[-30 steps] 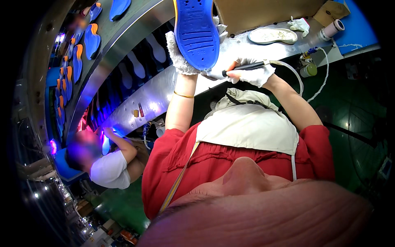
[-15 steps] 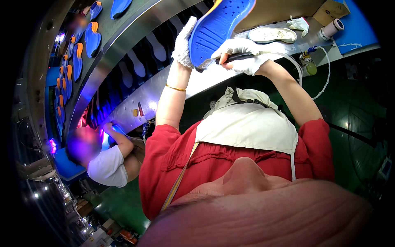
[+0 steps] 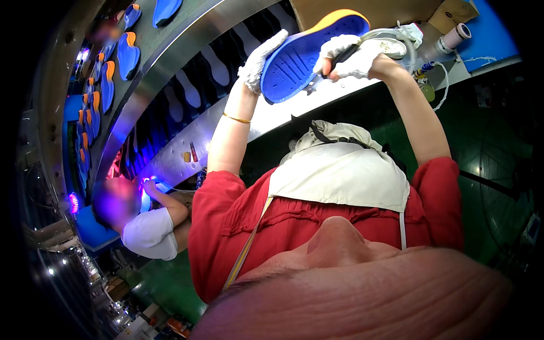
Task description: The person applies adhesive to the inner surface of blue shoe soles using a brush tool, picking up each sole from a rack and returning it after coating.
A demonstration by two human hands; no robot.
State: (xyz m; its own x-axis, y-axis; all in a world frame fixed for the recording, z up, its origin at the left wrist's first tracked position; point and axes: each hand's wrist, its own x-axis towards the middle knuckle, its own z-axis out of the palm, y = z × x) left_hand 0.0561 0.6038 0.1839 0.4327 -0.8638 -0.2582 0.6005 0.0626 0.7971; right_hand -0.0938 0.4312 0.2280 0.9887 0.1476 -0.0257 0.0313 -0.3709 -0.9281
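Note:
A blue insole (image 3: pixel 297 63) with an orange edge is held up over the bright bench, its orange end toward the upper right. My left hand (image 3: pixel 256 65), in a white knitted glove, grips it along its left side. My right hand (image 3: pixel 361 61), gloved in white with bare fingertips showing, is closed around a black pen-shaped tool (image 3: pixel 344 54) beside the insole's right edge. A pale hose (image 3: pixel 405 41) loops by that hand. The tool's tip is hard to make out, so I cannot tell whether it touches the insole.
Blue-and-orange insoles (image 3: pixel 107 79) lie on the curved conveyor (image 3: pixel 195 12) at left, above a rack of pale sole shapes (image 3: pixel 185 88). A co-worker (image 3: pixel 150 233) sits at lower left. Right of my hands are a sole-shaped white tray (image 3: pixel 395 47), a white glove (image 3: pixel 412 35) and a pale cylinder (image 3: pixel 457 35).
The insole has tilted clockwise and come lower, bringing its orange end into view. My right hand, with the black tool, has moved right and up along the insole's edge.

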